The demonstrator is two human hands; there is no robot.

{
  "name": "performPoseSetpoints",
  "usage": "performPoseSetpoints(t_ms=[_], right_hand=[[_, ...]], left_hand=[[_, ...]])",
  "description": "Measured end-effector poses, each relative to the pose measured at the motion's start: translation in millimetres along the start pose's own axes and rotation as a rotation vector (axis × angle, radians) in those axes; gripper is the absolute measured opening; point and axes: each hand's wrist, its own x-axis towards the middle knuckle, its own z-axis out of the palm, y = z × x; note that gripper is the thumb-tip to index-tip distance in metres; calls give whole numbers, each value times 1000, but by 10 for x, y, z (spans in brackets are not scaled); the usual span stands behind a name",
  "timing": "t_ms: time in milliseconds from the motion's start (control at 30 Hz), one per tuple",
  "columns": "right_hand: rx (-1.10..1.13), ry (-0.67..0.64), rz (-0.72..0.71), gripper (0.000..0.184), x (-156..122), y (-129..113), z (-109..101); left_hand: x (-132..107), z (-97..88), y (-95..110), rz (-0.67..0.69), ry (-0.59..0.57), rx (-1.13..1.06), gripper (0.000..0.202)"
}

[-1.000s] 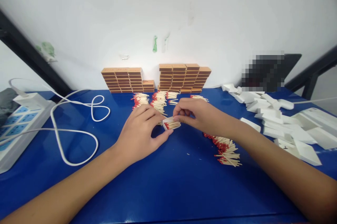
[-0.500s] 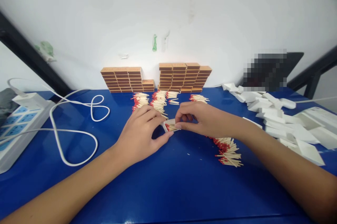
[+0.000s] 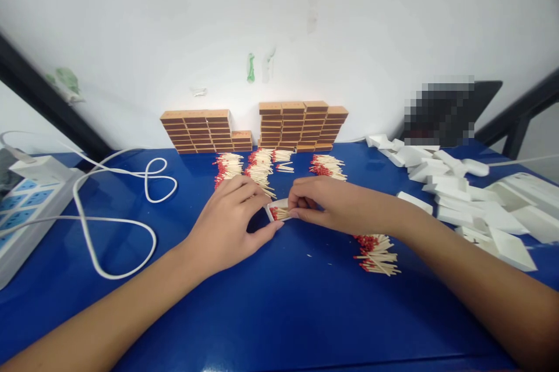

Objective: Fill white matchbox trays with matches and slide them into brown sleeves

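A small white matchbox tray [image 3: 269, 212] sits on the blue table, gripped at its left end between the thumb and fingers of my left hand [image 3: 233, 218]. Red-headed matches [image 3: 279, 213] lie inside it, heads toward the left. At the tray's right end, my right hand [image 3: 317, 200] is closed in a pinch on the matches' pale ends; its fingertips partly cover them. Loose match piles lie just beyond my hands, among them one pile [image 3: 229, 168] at the left and another [image 3: 325, 166] at the right. A further pile [image 3: 378, 255] is below my right wrist.
Stacked matchboxes [image 3: 196, 130] stand against the wall, with a second stack [image 3: 301, 127] to their right. Many white trays [image 3: 454, 188] are heaped at right, near a dark tablet-like object [image 3: 469, 113]. A power strip [image 3: 26, 209] and white cable [image 3: 82, 203] lie left.
The matches at my right fingertips have settled lower into the tray. My right hand has shifted slightly down, while my left keeps its hold. The whole view has moved a little.
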Motion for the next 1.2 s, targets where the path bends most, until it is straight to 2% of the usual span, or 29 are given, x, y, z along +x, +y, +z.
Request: performPoseSetpoints(t_ms=[300, 467, 700, 767, 900, 933, 1033, 1200], right_hand=[[-24, -1, -62, 18, 5, 17, 25], [-19, 23, -92, 10, 26, 37, 46], [55, 16, -99, 13, 41, 27, -13], [89, 84, -67, 13, 102, 96, -26], [-12, 381, 65, 15, 308, 370, -35], [-56, 402, 66, 14, 360, 441, -32], [-87, 351, 45, 15, 472, 586, -12], [-108, 342, 58, 14, 513, 599, 26]], left_hand=[[-1, 1, -2, 2, -24, -48, 21], [-6, 8, -3, 0, -34, -55, 22], [-4, 0, 1, -12, -50, -66, 21], [-5, 1, 3, -11, -47, -63, 21], [-17, 11, 9, -2, -38, -63, 24], [-21, 13, 11, -2, -37, -64, 24], [-26, 14, 15, -8, -36, -63, 24], [-25, 6, 21, -6, -44, -62, 23]])
